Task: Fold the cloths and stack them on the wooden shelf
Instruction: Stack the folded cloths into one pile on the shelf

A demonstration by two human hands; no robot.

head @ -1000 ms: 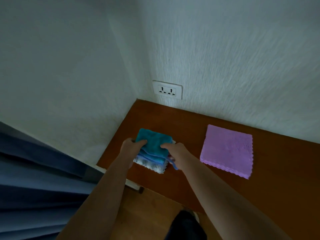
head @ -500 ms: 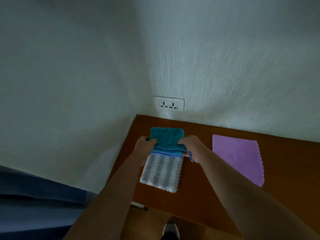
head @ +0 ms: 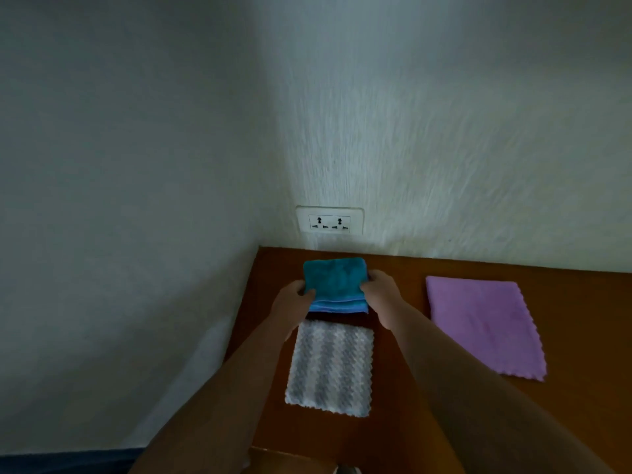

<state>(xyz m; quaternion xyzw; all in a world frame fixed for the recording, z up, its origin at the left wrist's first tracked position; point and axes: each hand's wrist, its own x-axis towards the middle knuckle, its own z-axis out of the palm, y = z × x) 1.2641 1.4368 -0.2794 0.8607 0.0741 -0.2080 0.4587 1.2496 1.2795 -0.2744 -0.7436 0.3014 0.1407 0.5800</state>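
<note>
As both arms stretch toward the corner, the left hand (head: 294, 304) grips the left edge of a folded stack (head: 337, 289), thumb on top and the other fingers hidden beneath, while the right hand (head: 381, 289) curls its fingertips onto the right edge, so both hands have a firm hold. Topping the stack is a plush teal cloth (head: 335, 275), with lighter blue layers (head: 338, 305) showing along the near edge, though how many is hard to count. The stack sits at the back left corner of the wooden shelf (head: 581, 336), just below the wall socket (head: 329, 220). A dark band under its near edge leaves it unclear whether it rests on the wood or hangs just above it. Just in front of the stack and apart from it, a grey-and-white striped cloth (head: 330, 367) lies flat between the two forearms, with the left wrist covering its far left corner. Well off to the right, a purple cloth (head: 482, 323) with a scalloped edge lies spread flat. As for writing, the socket's white plate shows two sets of dark slots, and any lettering there is too small to read. Down at the bottom edge, the toe of a shoe (head: 347, 469) is cut off by the frame, and a dark blue strip (head: 68, 460) at lower left is too dim to identify.
</note>
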